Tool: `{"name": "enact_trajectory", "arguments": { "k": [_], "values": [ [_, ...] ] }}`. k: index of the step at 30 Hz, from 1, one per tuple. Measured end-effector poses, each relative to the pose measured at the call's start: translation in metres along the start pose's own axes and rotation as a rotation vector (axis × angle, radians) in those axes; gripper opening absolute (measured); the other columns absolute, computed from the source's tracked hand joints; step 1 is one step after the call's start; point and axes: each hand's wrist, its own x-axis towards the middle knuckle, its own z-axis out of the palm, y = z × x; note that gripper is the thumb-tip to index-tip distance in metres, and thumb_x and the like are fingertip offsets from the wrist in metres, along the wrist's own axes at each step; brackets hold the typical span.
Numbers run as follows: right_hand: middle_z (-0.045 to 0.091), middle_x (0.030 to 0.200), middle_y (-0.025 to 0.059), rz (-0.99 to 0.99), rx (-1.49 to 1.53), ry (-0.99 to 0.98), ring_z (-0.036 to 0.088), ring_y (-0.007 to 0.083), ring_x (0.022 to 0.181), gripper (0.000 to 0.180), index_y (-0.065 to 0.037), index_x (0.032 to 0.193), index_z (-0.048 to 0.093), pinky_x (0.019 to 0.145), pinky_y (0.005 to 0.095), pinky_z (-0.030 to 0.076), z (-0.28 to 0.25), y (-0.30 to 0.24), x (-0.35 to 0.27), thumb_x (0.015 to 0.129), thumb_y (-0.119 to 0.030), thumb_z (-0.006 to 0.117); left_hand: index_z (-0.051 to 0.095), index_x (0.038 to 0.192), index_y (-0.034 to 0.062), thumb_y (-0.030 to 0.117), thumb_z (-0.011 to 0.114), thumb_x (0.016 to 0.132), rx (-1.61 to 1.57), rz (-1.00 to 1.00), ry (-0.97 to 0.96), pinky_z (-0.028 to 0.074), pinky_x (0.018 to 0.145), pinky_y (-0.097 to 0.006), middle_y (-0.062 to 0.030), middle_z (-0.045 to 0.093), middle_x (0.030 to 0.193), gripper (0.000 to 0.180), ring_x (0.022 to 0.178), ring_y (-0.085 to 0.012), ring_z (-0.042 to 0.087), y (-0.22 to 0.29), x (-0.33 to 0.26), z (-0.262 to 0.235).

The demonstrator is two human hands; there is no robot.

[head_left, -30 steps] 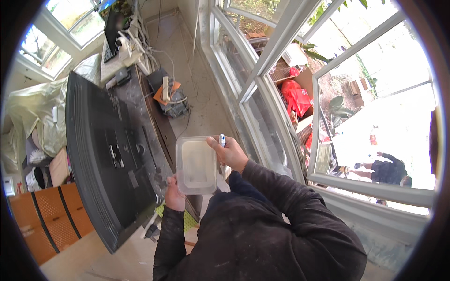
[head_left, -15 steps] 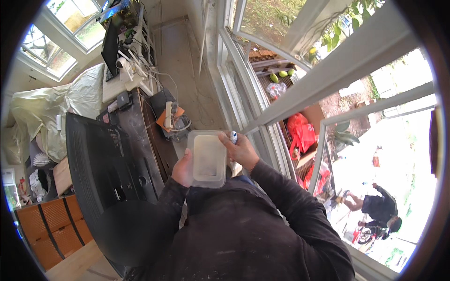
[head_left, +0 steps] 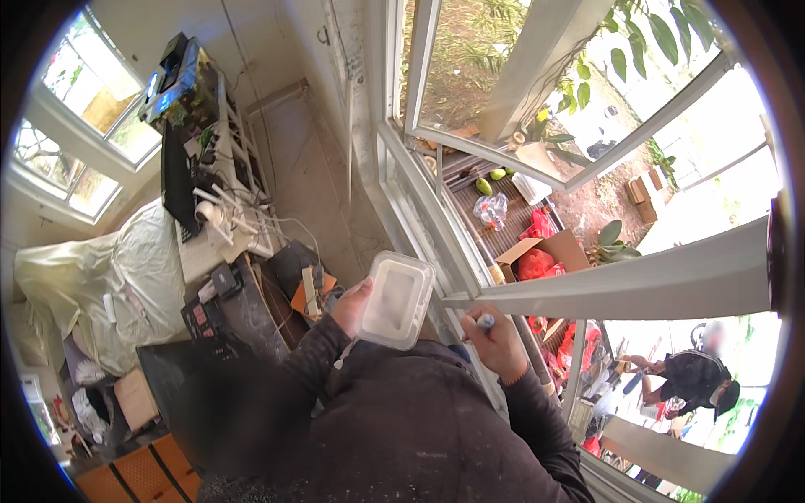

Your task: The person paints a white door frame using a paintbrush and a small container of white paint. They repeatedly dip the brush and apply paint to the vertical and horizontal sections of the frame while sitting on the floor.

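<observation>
By open window [head_left: 470, 92], plastic container [head_left: 396, 299] in left hand [head_left: 350, 307].

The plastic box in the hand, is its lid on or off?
On. The plastic box in the left hand shows a flat whitish lid with a raised rim covering its top. What's inside cannot be seen.

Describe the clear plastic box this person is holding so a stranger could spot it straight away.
Start at the open window frame and drop to the dark-sleeved person below it. Their left hand grips a translucent white rectangular plastic container with rounded corners, lid facing up. It is the only pale box held in the air; the right hand beside it holds a small blue-tipped pen.
</observation>
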Motion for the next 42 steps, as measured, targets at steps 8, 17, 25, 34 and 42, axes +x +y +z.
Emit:
{"name": "enact_trajectory", "arguments": {
  "k": [8, 17, 25, 34, 42],
  "values": [
    [0.066, 0.084, 0.0118, -0.224, -0.513, 0.245, 0.066, 0.0317, 0.075, 0.034, -0.007, 0.096, 0.071, 0.065, 0.0389, 0.051, -0.004, -0.111, -0.001, 0.084, -0.038, 0.077, 0.042, 0.143, -0.0018, 0.046, 0.046, 0.105, 0.137, -0.166, -0.115, 0.045, 0.104, -0.035, -0.0121, 0.058, 0.132, 0.062, 0.120, -0.0200, 0.057, 0.052, 0.085, -0.016],
    [0.067, 0.088, 0.0125, -0.200, -0.485, 0.292, 0.067, 0.0315, 0.076, 0.038, -0.005, 0.102, 0.069, 0.067, 0.0373, 0.052, -0.002, -0.134, 0.005, 0.080, -0.033, 0.082, 0.045, 0.141, -0.0020, 0.042, 0.047, 0.105, 0.072, -0.199, -0.163, 0.047, 0.102, -0.035, -0.0111, 0.058, 0.131, 0.057, 0.117, -0.0198, 0.059, 0.044, 0.095, 0.022],
    [0.055, 0.088, 0.0079, -0.417, -0.834, 0.123, 0.060, 0.0255, 0.082, 0.028, 0.000, 0.108, 0.063, 0.071, 0.0374, 0.051, 0.039, -0.093, -0.007, 0.088, -0.020, 0.065, 0.047, 0.135, 0.0008, 0.043, 0.040, 0.107, -0.021, -0.214, -0.269, 0.051, 0.096, -0.036, -0.0117, 0.060, 0.125, 0.052, 0.112, -0.0195, 0.062, 0.014, 0.064, 0.062],
    [0.055, 0.080, 0.0078, -0.393, -0.756, 0.102, 0.060, 0.0253, 0.076, 0.016, -0.003, 0.092, 0.060, 0.070, 0.0368, 0.052, 0.049, -0.086, -0.055, 0.088, -0.019, 0.064, 0.047, 0.134, 0.0011, 0.045, 0.039, 0.107, 0.112, -0.221, -0.204, 0.052, 0.094, -0.036, -0.0117, 0.062, 0.120, 0.052, 0.109, -0.0198, 0.063, -0.017, 0.034, 0.076],
    [0.058, 0.079, 0.0076, -0.246, -0.812, 0.300, 0.063, 0.0262, 0.077, 0.019, -0.004, 0.090, 0.062, 0.071, 0.0366, 0.053, 0.052, -0.064, -0.096, 0.088, -0.022, 0.067, 0.040, 0.142, -0.0014, 0.051, 0.036, 0.105, 0.382, -0.448, -0.517, 0.048, 0.102, -0.041, -0.0170, 0.057, 0.130, 0.064, 0.118, -0.0265, 0.059, -0.023, 0.043, 0.112]
  ]
}}
